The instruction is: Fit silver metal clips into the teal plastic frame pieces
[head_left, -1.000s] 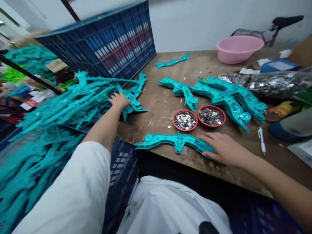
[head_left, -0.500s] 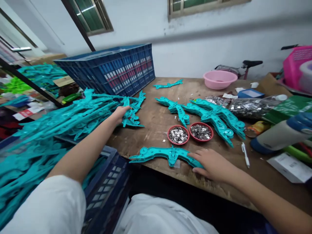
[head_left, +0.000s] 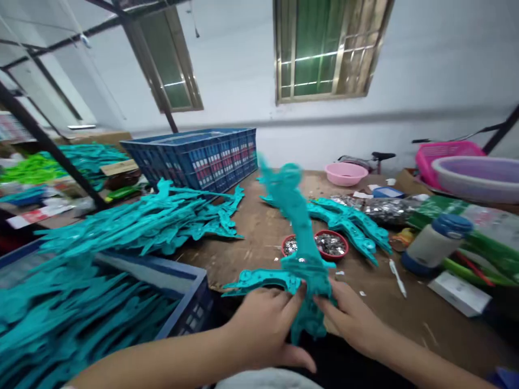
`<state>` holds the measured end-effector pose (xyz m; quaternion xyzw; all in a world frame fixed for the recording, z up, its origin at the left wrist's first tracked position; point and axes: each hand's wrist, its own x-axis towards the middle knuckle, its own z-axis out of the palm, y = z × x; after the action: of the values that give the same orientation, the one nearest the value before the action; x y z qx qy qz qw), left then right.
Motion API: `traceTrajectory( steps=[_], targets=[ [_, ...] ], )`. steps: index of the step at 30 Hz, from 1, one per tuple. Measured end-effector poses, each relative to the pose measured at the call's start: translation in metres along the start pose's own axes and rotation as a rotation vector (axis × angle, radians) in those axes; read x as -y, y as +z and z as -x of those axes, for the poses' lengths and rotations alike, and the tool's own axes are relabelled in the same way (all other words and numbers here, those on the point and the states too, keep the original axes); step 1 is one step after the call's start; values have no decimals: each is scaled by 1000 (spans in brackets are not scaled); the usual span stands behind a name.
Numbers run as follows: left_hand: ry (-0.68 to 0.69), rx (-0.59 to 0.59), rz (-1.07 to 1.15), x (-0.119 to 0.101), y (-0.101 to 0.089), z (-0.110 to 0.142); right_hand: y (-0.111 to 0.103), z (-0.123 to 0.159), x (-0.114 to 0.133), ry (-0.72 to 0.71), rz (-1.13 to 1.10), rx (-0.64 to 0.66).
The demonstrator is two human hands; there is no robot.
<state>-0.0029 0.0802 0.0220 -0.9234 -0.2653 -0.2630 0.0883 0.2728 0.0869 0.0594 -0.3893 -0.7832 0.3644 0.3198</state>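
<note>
My left hand (head_left: 259, 324) and right hand (head_left: 348, 319) are close together at the near edge of the worn wooden surface (head_left: 251, 237), clamped on a turquoise moulded plastic frame (head_left: 304, 259). It stands upright between them, its top blurred, across a flat turquoise frame (head_left: 259, 281). Just behind it, a round red bowl of silver metal flakes (head_left: 330, 244) is partly hidden. To my left, a heap of turquoise frames (head_left: 138, 227) covers the surface's left edge, beside a dark blue plastic crate (head_left: 203, 156) at the far corner. More turquoise frames (head_left: 344, 221) lie toward the right — near a white pen (head_left: 397, 277).
</note>
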Motion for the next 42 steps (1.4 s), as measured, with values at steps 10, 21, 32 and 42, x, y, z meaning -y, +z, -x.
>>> traceTrajectory(
  steps=[10,21,32,42],
  targets=[
    [-94,550,-360,47,-43,-47,-33,-23,-17,454,-163,265],
    [-330,1059,-163,109,3,-106,-52,-52,-50,427,687,301],
    [-312,1219,-45,117,67,-83,-13,-47,-93,484,950,549],
    [-424,1347,-105,107,40,-93,-18,-39,-90,443,937,534]
  ],
)
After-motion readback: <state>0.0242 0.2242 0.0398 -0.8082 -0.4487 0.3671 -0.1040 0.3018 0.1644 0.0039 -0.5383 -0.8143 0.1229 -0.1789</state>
